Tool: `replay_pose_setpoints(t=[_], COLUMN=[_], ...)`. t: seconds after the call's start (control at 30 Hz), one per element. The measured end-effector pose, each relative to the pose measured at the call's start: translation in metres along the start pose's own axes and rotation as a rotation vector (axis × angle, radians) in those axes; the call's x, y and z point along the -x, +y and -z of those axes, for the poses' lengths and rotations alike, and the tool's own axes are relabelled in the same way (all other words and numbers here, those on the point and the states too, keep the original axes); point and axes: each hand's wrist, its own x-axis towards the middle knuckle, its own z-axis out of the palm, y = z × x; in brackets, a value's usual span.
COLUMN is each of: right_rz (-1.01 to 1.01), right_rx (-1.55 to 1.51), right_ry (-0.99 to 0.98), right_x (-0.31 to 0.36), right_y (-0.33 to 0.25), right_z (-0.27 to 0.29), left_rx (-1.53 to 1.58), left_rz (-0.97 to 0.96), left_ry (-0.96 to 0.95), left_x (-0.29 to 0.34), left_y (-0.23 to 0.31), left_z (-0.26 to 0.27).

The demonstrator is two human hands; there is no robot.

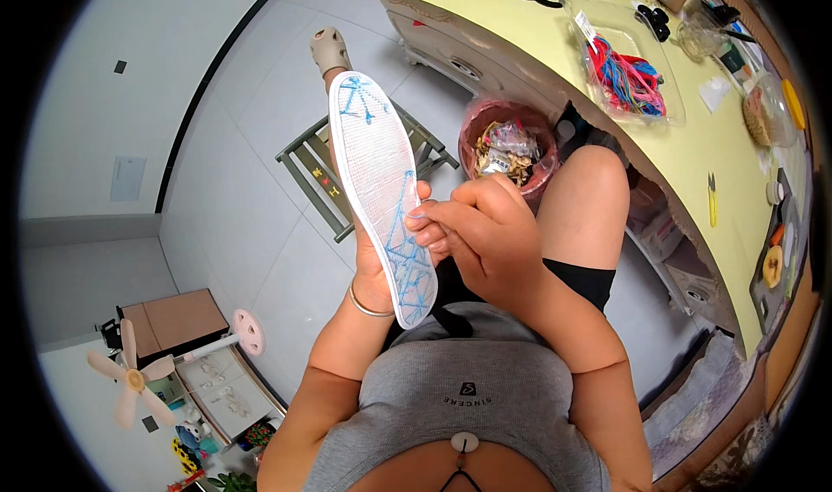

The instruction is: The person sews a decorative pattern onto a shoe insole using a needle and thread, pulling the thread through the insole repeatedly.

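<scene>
A white insole (374, 154) with blue stitched lines at both ends is held up in front of my body, its stitched face toward me. My left hand (371, 265) wraps round it from underneath, with fingertips curling over its right edge. Close to that edge, beside the blue stitching, the thumb and index finger of my right hand (496, 228) are pinched together. Whatever lies between them is too small or too hidden to make out. My right fingers are almost touching the left fingertips.
A yellow-topped table (537, 37) curves along the right, bearing a clear plastic tray (672, 93) of colored thread (626, 78) and yellow snips (712, 201). Below stands a pink-lined trash bin (475, 136). A folding stool (314, 188) is behind the insole; a fan (134, 379) stands lower left.
</scene>
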Motion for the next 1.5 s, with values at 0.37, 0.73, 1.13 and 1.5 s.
replay_pose_setpoints(t=[0.37, 0.73, 1.13, 1.5], right_rz=[0.0, -0.005, -0.062, -0.85], right_rx=[-0.051, -0.069, -0.052, -1.046], right_ry=[0.028, 0.061, -0.006, 0.048], right_x=[0.0, -0.001, 0.008, 0.037], right_y=[0.0, 0.0, 0.016, 0.043], right_z=[-0.002, 0.0, 0.001, -0.014], left_rx=[-0.063, -0.108, -0.432, -0.821], left_rz=[0.012, -0.014, -0.206, -0.312], left_ry=[-0.111, -0.021, 0.25, 0.337], left_x=[-0.01, -0.003, 0.003, 0.006], left_y=[0.004, -0.001, -0.002, -0.011], left_z=[-0.009, -0.004, -0.007, -0.03])
